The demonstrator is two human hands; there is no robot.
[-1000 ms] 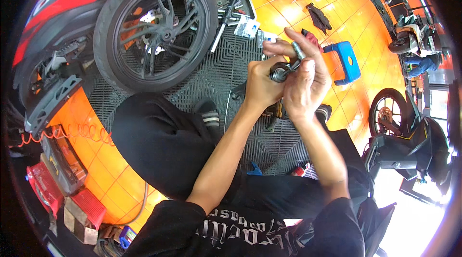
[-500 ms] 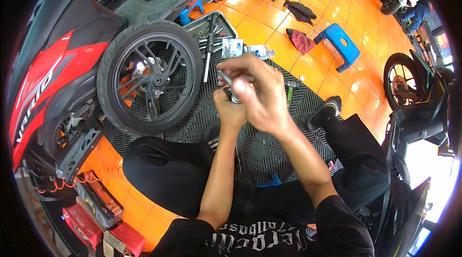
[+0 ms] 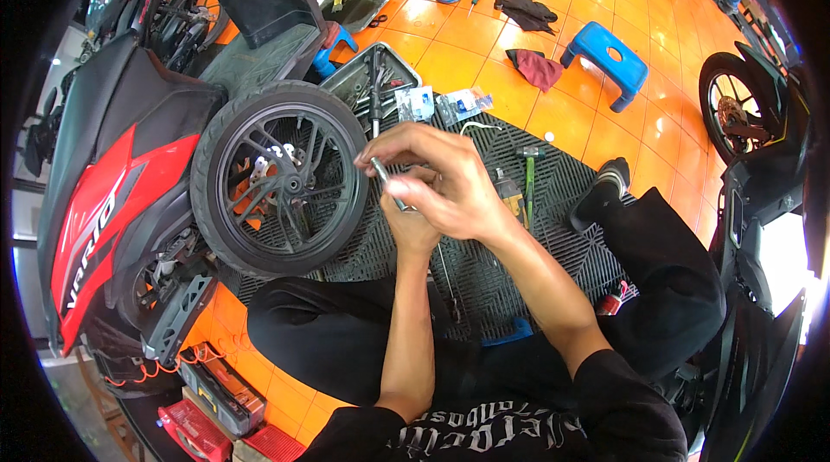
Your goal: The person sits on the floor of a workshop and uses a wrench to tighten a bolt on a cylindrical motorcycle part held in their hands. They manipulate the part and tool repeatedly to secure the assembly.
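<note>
Above the black rubber mat (image 3: 484,263), my two hands work close together. My right hand (image 3: 450,181) lies over the left one and pinches a short, thin metal rod (image 3: 380,172) between thumb and fingers. Beneath it, my left hand (image 3: 412,230) is closed around a small metal part (image 3: 401,204), mostly hidden by the right thumb and the fingers. Just left of the hands, a black motorcycle wheel (image 3: 353,203) with its tyre leans by the red and black scooter (image 3: 130,177).
Beyond the hands stand a metal tool tray (image 3: 411,73) and small plastic packets (image 3: 415,104). A green-handled hammer (image 3: 530,190) lies to the right, beside a bottle (image 3: 508,192). Farther off are a blue stool (image 3: 635,73), a dark red cloth (image 3: 538,71) and another motorcycle (image 3: 735,108).
The view has turned slightly. My right hand has shifted left over the left hand, the rod still pinched in it. The left hand keeps its closed grip.
</note>
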